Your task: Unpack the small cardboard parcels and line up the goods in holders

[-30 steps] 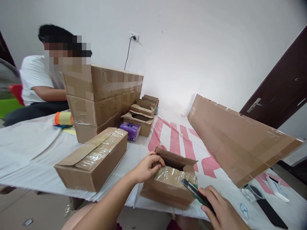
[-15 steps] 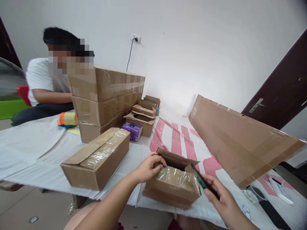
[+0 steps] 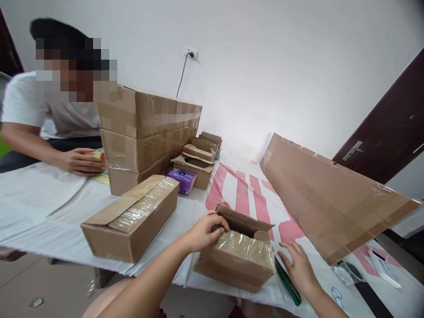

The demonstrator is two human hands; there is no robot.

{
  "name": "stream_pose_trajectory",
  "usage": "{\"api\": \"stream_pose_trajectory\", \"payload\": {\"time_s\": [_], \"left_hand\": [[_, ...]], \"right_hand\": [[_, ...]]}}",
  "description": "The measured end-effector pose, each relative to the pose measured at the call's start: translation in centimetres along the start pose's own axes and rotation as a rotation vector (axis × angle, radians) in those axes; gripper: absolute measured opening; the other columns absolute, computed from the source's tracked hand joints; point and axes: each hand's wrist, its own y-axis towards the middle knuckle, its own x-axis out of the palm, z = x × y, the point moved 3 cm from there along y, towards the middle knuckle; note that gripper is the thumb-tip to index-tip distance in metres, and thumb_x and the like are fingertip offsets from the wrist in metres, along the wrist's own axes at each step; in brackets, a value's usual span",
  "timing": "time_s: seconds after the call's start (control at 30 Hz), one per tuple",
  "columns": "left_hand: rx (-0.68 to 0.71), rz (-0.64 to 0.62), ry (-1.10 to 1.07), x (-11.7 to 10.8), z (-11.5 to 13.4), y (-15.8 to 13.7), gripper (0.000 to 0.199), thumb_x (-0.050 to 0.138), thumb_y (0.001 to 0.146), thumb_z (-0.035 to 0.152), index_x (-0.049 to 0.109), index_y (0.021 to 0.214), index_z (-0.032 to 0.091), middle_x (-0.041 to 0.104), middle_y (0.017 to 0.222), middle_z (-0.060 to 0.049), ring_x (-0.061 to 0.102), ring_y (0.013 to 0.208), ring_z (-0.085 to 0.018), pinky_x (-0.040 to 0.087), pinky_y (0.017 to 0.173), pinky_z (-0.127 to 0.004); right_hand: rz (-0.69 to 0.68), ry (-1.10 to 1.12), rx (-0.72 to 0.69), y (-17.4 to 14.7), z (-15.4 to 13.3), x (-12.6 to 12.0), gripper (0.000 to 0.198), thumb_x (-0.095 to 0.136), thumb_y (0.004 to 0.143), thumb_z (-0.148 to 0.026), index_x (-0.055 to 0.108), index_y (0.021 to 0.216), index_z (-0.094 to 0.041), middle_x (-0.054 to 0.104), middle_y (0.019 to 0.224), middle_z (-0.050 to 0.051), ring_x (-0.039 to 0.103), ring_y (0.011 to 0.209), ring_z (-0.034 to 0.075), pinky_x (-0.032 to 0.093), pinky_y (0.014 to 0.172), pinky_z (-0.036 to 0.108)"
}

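Brown cardboard box (image 3: 233, 265), back flap (image 3: 243, 218) raised, glossy wrinkled tape (image 3: 245, 243) along top, sat near tabletop (image 3: 195, 203) edge, fingers of left hand (image 3: 205, 232) gripped its rim, right hand (image 3: 298, 267) lay fingers spread, beside green cutter (image 3: 287, 282)

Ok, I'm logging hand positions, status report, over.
Left hand at open box, left end. Right hand open, beside green cutter. Cutter lying right of box. Raised flap along box's far side.
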Motion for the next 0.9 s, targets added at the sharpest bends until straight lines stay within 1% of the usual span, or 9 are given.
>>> {"api": "stream_pose_trajectory", "payload": {"time_s": [0.07,0.13,0.23,0.3,0.4,0.5,0.67,0.8,0.9], "left_hand": [[0.001,-0.004,-0.002,0.0,0.1,0.0,0.019,0.051,0.078,0.014,0.068,0.083,0.021,0.073,0.084,0.000,0.061,0.084,-0.017,0.027,0.109,-0.040],[0.004,-0.004,0.003,-0.1,0.3,0.0,0.020,0.050,0.078,0.014,0.068,0.083,0.021,0.073,0.084,0.000,0.060,0.086,-0.017,0.028,0.108,-0.039],[0.011,0.000,0.013,-0.1,0.4,0.1,0.021,0.049,0.077,0.013,0.068,0.083,0.021,0.073,0.083,0.000,0.059,0.089,-0.018,0.030,0.108,-0.039],[0.017,-0.005,0.010,-0.1,0.4,0.0,0.020,0.050,0.077,0.013,0.068,0.082,0.021,0.073,0.083,0.000,0.060,0.086,-0.018,0.029,0.108,-0.039],[0.037,-0.007,0.002,-0.1,0.4,-0.2,0.018,0.051,0.077,0.013,0.068,0.083,0.020,0.073,0.084,0.000,0.061,0.085,-0.017,0.029,0.108,-0.039],[0.053,0.000,-0.002,-0.2,0.5,-0.3,0.018,0.052,0.077,0.013,0.067,0.084,0.021,0.073,0.084,0.000,0.061,0.085,-0.017,0.031,0.107,-0.038],[0.080,0.008,0.000,-0.3,0.9,-0.3,0.018,0.052,0.077,0.013,0.067,0.082,0.021,0.072,0.084,0.000,0.060,0.086,-0.017,0.034,0.101,-0.036],[0.108,0.008,0.014,-0.2,0.9,-0.2,0.019,0.052,0.077,0.012,0.067,0.083,0.022,0.071,0.083,0.000,0.059,0.085,-0.017,0.035,0.099,-0.034],[0.102,0.016,0.011,-0.1,0.6,-0.2,0.021,0.051,0.076,0.011,0.066,0.084,0.021,0.071,0.085,0.000,0.059,0.088,-0.018,0.037,0.097,-0.033]], "right_hand": [[0.100,0.016,-0.179,1.8,-3.2,-2.7,0.019,0.052,0.092,-0.032,0.065,0.103,-0.022,0.067,0.101,0.009,0.063,0.097,0.024,0.052,0.086,0.044],[0.069,0.030,-0.424,3.2,-6.8,-4.4,0.015,0.056,0.091,-0.027,0.065,0.103,-0.025,0.068,0.103,0.007,0.061,0.102,0.023,0.051,0.088,0.042],[-0.004,0.001,-0.720,4.3,-11.2,-4.7,0.016,0.060,0.089,-0.019,0.065,0.103,-0.026,0.070,0.103,0.004,0.059,0.108,0.022,0.047,0.092,0.043],[-0.028,-0.015,-0.808,4.8,-12.7,-4.2,0.015,0.057,0.090,-0.015,0.065,0.097,-0.025,0.072,0.099,0.001,0.059,0.107,0.021,0.044,0.095,0.045],[-0.059,-0.038,-0.859,5.5,-13.4,-3.2,0.017,0.051,0.091,-0.010,0.062,0.090,-0.022,0.073,0.097,0.000,0.059,0.108,0.021,0.041,0.098,0.048],[-0.117,-0.053,-0.909,6.1,-13.4,-2.7,0.018,0.047,0.091,-0.008,0.060,0.089,-0.020,0.072,0.100,0.003,0.059,0.111,0.021,0.043,0.099,0.047],[-0.234,-0.101,-0.956,6.7,-13.4,-1.9,0.019,0.038,0.093,-0.011,0.057,0.094,-0.017,0.068,0.105,0.011,0.064,0.095,0.019,0.054,0.075,0.032],[-0.230,-0.198,-0.940,7.3,-13.6,-1.4,0.023,0.034,0.093,-0.010,0.056,0.098,-0.015,0.066,0.100,0.010,0.062,0.078,0.016,0.050,0.063,0.029],[-0.229,-0.222,-0.900,7.7,-13.7,-1.1,0.023,0.032,0.094,-0.012,0.055,0.095,-0.015,0.065,0.092,0.008,0.060,0.074,0.016,0.046,0.057,0.027]]}}
